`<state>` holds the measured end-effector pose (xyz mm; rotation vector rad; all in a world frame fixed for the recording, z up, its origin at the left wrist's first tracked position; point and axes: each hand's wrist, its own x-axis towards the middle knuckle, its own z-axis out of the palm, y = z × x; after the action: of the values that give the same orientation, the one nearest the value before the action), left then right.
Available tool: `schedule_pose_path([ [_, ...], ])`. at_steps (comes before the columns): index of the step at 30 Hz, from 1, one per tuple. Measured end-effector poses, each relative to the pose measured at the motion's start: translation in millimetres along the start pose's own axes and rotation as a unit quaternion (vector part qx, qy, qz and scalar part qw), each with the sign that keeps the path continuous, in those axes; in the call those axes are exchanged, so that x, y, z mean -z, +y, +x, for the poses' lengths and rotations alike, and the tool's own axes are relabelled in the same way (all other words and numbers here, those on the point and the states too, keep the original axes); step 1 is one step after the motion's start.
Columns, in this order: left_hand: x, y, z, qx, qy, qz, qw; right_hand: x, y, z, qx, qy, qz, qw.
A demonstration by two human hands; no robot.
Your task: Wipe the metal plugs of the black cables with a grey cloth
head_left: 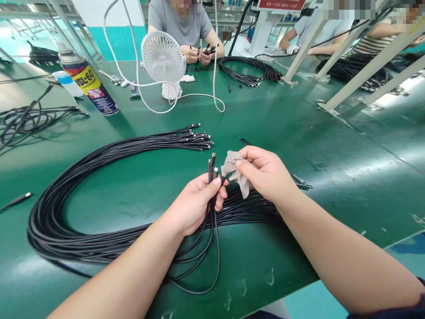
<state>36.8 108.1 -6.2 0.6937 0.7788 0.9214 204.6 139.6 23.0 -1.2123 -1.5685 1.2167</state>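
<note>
Several black USB cables (212, 206) are pinched in my left hand (199, 197), their metal-tipped plugs pointing up and fanned apart. Between thumb and fingers of my right hand (264, 170) is a crumpled light-grey cloth (244, 184), its edge right by the rightmost plug; whether they touch I cannot tell. Loops of the held cables hang down toward the table's front. Beneath both hands runs a thick bundle of black cables (89, 166), curved in a U on the green table, with one set of plug ends lying beyond my left hand.
A spray can (91, 84) and a small white fan (164, 60) with a white cord stand toward the back. A loose cable (16, 201) lies at left, tweezers (302, 182) at right. Across the table a co-worker handles cables beside another bundle (249, 71). Metal posts (358, 73) rise at right.
</note>
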Motion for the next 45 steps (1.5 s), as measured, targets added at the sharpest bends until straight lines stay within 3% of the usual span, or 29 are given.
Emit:
schedule_pose_path([
  [8,0.1,-0.3,-0.9,-0.01,-0.009,-0.011,1.0,-6.2,3.8,-3.8,-0.025,-0.093,-0.014,0.995],
  [11,0.4,-0.1,-1.2,-0.008,-0.01,-0.008,1.0,-9.1,4.4,-5.6,-0.015,-0.081,-0.067,0.994],
  [14,0.6,-0.2,-0.3,-0.004,-0.006,-0.004,1.0,-9.5,7.3,-4.7,0.047,-0.052,-0.167,0.983],
  [17,0.6,-0.5,0.7,-0.001,-0.001,0.003,1.0,-8.7,12.0,-3.1,0.151,-0.032,-0.266,0.951],
  [20,0.7,-0.5,0.8,0.0,-0.001,0.001,1.0,-8.2,14.6,-2.3,0.215,0.006,-0.311,0.926],
  [23,0.7,-0.4,0.6,-0.001,-0.007,0.0,1.0,-6.6,12.9,-1.7,0.245,0.07,-0.293,0.922],
  [26,0.8,-0.7,1.0,-0.004,-0.006,0.001,1.0,-3.5,9.1,-2.7,0.235,0.113,-0.249,0.933],
  [31,0.7,-0.7,1.2,-0.006,-0.008,-0.007,1.0,-2.8,5.9,-8.5,0.198,0.068,-0.182,0.961],
  [37,0.8,1.5,-0.5,-0.003,-0.012,-0.016,1.0,-3.7,1.8,-8.0,0.273,0.006,-0.22,0.936],
  [40,0.8,1.4,-0.4,-0.007,-0.013,-0.022,1.0,1.3,-3.6,-8.3,0.284,0.04,-0.234,0.929],
  [43,1.0,0.6,0.2,-0.009,-0.009,-0.031,0.999,6.5,-6.5,-10.2,0.25,0.083,-0.235,0.936],
  [45,1.1,0.3,0.8,-0.008,-0.005,-0.038,0.999,7.8,-5.5,-11.3,0.229,0.078,-0.24,0.94],
])
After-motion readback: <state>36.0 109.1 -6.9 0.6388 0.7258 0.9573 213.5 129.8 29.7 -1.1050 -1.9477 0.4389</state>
